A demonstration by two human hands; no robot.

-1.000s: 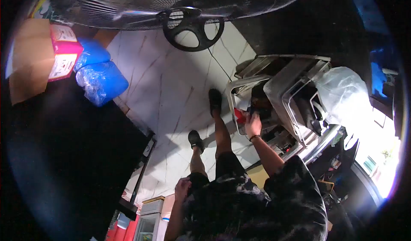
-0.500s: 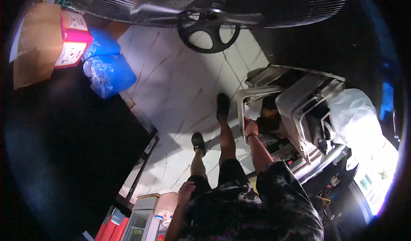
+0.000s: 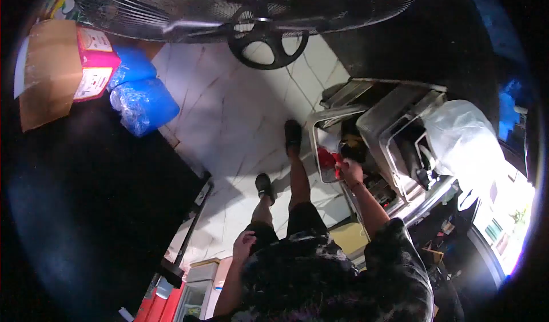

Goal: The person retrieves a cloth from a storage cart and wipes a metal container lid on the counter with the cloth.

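Note:
My right hand [image 3: 350,171] reaches into an open-framed metal rack [image 3: 314,130] at the right. Its fingers are closed on a bright red item [image 3: 328,158], which lies within the rack's front frame. Just beyond the fingers is a dark object with a yellowish patch [image 3: 353,146]. My left hand [image 3: 244,243] rests near my left thigh with its fingers curled, and whether they hold anything does not show.
A large fan [image 3: 269,43] stands ahead. Blue plastic-wrapped bundles [image 3: 146,106], a pink box [image 3: 94,82] and a cardboard flap [image 3: 50,73] are at the upper left. A whitish plastic bag [image 3: 463,133] hangs on the rack's right. A dark surface fills the left.
The red item shows more fully and looks spread out beside my right hand, which has shifted a little right from the frame's edge. The view has tilted slightly. My left hand stays near my thigh.

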